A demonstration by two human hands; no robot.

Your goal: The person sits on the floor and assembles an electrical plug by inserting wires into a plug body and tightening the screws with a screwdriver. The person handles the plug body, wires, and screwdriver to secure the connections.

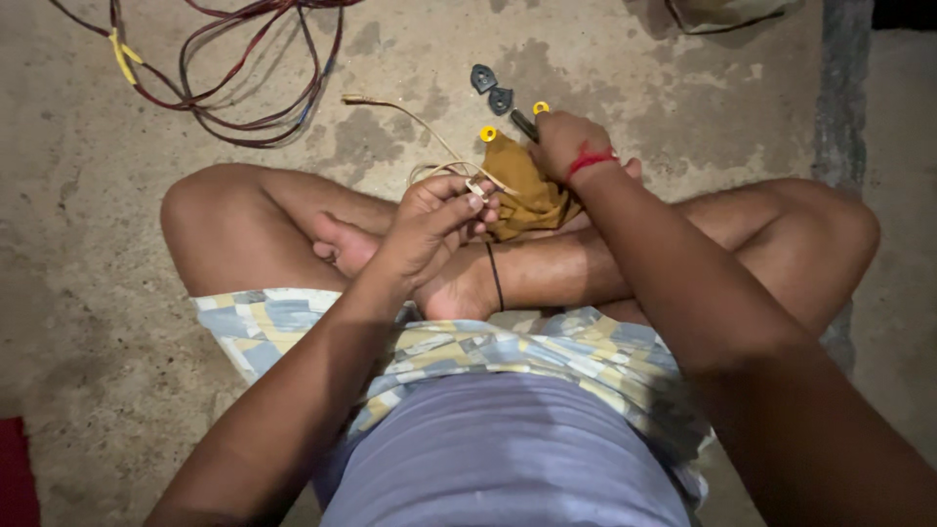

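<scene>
- No package or label shows; a mustard-yellow cloth (522, 185) lies bunched on the crossed legs.
- Just left of the cloth, the left hand (434, 220) pinches a thin pale wire (429, 132), which loops up onto the concrete floor (98, 244).
- At the cloth's upper edge, the right hand (566, 141) grips yellow-handled pliers (527, 122).
- Beyond the cloth lie two dark plug pieces (492, 88); far left, a red wire coil (244, 68).
</scene>
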